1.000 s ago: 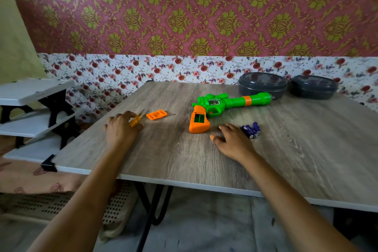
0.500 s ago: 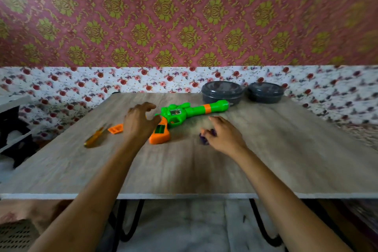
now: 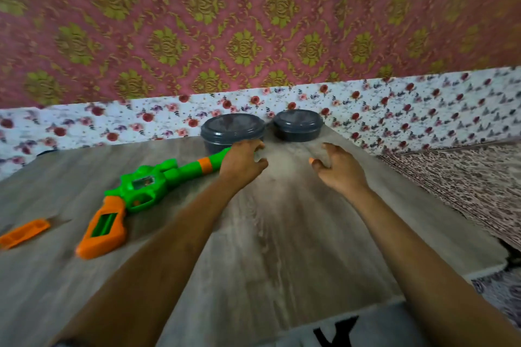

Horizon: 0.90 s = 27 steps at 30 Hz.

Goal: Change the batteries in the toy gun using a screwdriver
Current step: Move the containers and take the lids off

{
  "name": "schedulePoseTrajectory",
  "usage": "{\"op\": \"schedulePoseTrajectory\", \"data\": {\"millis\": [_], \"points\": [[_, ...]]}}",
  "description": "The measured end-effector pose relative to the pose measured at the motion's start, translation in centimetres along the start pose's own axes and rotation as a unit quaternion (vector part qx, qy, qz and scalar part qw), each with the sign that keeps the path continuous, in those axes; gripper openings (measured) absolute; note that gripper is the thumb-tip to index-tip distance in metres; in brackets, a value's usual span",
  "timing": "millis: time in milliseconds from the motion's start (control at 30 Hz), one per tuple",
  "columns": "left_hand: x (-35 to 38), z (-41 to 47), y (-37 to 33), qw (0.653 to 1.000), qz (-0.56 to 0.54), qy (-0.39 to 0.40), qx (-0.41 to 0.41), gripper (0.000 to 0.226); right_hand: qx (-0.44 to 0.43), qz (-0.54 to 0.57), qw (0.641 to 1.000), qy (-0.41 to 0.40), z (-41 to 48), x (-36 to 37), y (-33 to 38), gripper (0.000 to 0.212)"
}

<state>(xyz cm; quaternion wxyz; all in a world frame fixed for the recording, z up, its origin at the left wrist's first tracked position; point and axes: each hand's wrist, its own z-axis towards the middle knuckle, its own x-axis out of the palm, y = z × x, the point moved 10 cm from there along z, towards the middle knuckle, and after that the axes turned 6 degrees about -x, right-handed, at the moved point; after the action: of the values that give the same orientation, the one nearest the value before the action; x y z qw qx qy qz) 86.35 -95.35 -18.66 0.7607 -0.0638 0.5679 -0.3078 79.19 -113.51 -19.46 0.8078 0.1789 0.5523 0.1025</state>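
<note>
The green and orange toy gun lies flat on the left part of the grey wood-grain table. Its orange grip points toward the near left and its barrel runs up toward the far centre. The grip shows an open rectangular recess with green inside. An orange battery cover lies apart from the gun, just left of the grip, near the left edge of the view. A thin dark sliver beside it is too blurred to name.

Both forearms stretch forward over the table from the near edge, bare and nearly parallel. The left hand hangs over the muzzle end of the barrel, hiding its tip. Its fingers are loosely bent, with a clear gap between thumb and fingers and nothing seen inside. Whether it touches the barrel cannot be told. The right hand is well apart from the gun, to the right, palm down over the tabletop. Its fingers are curled under and its orange-painted thumbnail points left. Blur hides whether anything sits within that curl.

Just beyond the hands, two dark grey round lidded containers stand side by side at the far edge, the left container and the right container. Behind them rises a floral band under red and gold wallpaper.
</note>
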Motion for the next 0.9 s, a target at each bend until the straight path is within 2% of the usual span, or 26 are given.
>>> {"op": "schedulePoseTrajectory", "data": {"millis": [133, 267, 400, 500, 667, 900], "points": [[5.2, 5.7, -2.7, 0.995, 0.07, 0.042, 0.051, 0.05, 0.024, -0.024, 0.999, 0.004, 2.9, 0.8, -3.9, 0.056], [9.9, 10.7, -3.4, 0.978, 0.178, 0.082, 0.076, 0.071, 0.032, -0.063, 0.997, 0.029, 4.9, 2.9, -6.7, 0.055], [12.3, 15.2, -3.4, 0.969, 0.21, 0.1, 0.08, 0.084, 0.059, -0.069, 0.995, 0.036, 6.0, 3.8, -9.4, 0.048], [12.4, 17.6, -3.2, 0.964, 0.236, 0.09, 0.078, 0.082, 0.057, -0.075, 0.995, 0.045, 6.4, 5.1, -10.5, 0.044], [13.5, 18.3, -3.4, 0.964, 0.242, 0.088, 0.071, 0.077, 0.049, -0.095, 0.993, 0.055, 6.6, 5.6, -10.6, 0.049], [10.2, 13.0, -6.7, 0.958, 0.25, 0.057, 0.126, 0.052, 0.059, -0.084, 0.994, 0.048, 4.7, 4.7, -9.5, 0.049]]}}
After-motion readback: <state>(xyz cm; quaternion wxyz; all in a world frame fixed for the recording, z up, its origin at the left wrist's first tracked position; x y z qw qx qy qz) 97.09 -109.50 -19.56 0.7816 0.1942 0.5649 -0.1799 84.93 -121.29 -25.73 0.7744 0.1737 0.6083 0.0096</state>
